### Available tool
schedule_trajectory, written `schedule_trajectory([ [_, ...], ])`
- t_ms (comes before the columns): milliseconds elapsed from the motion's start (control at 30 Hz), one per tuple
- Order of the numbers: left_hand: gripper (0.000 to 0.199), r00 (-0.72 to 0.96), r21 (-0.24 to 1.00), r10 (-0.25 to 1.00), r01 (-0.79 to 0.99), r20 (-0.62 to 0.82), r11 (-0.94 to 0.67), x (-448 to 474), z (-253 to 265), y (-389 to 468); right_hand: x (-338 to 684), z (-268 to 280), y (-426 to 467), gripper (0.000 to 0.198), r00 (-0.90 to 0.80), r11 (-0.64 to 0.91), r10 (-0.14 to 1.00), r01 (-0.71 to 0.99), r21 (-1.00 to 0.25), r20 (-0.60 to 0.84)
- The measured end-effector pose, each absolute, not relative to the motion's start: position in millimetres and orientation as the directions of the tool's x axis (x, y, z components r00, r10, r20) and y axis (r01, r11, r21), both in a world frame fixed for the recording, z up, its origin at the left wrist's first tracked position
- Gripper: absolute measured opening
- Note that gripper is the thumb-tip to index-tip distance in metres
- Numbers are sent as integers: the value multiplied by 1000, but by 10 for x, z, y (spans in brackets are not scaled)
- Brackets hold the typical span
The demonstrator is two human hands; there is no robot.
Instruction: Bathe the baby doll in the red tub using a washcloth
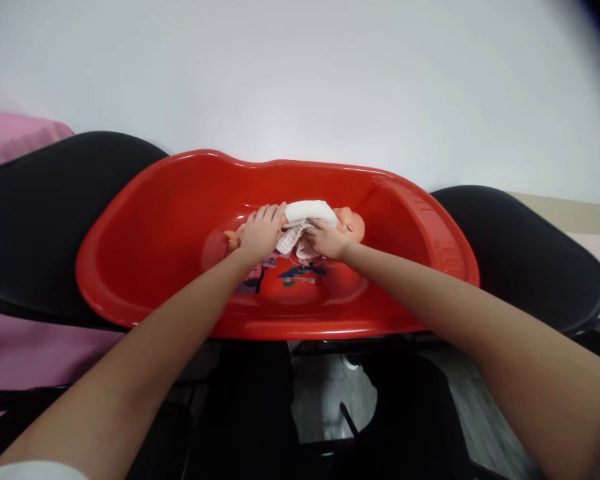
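Note:
A baby doll lies in a red plastic baby bath, its head to the right and a small foot showing at the left. White clothing with a checked part covers its upper body and hangs loose toward me. My left hand is curled over the doll's hip and upper legs, hiding much of them. At the chest side, my right hand has its fingers closed on the loose front of the clothing, near the doll's chin. Fingertips of the right hand are partly hidden in the fabric.
The bath rests across black chairs, with one black seat at the left and another at the right. A white wall stands behind. Pink cloth shows at far left. A printed picture marks the bath's bottom.

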State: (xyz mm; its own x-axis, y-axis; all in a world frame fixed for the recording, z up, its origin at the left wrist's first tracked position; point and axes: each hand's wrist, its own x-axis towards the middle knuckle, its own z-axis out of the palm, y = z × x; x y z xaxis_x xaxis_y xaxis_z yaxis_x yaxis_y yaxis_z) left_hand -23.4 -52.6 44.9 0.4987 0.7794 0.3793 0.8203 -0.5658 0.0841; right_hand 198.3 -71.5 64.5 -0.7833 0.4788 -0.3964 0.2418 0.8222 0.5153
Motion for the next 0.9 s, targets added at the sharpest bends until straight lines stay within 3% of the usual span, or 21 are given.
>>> schedule_trajectory([
  [100,56,499,91,780,819,378,-567,-165,470,-446,1992,621,-800,44,-753,670,609,320,670,-250],
  [267,43,418,155,826,851,378,-502,24,555,-330,2320,606,-819,40,-802,672,580,373,640,-142],
  [433,37,334,229,882,879,332,-419,96,600,-312,2853,637,-904,37,-775,682,625,481,551,-98],
  [567,34,300,251,906,891,297,-378,71,628,-332,2882,665,-911,36,-738,631,673,541,557,-46],
  [800,31,291,224,903,902,315,-368,58,638,-370,1825,413,-654,39,-870,791,474,352,500,-137],
  [900,31,292,199,901,909,322,-366,35,629,-362,1426,236,-409,41,-870,828,460,347,441,-180],
])
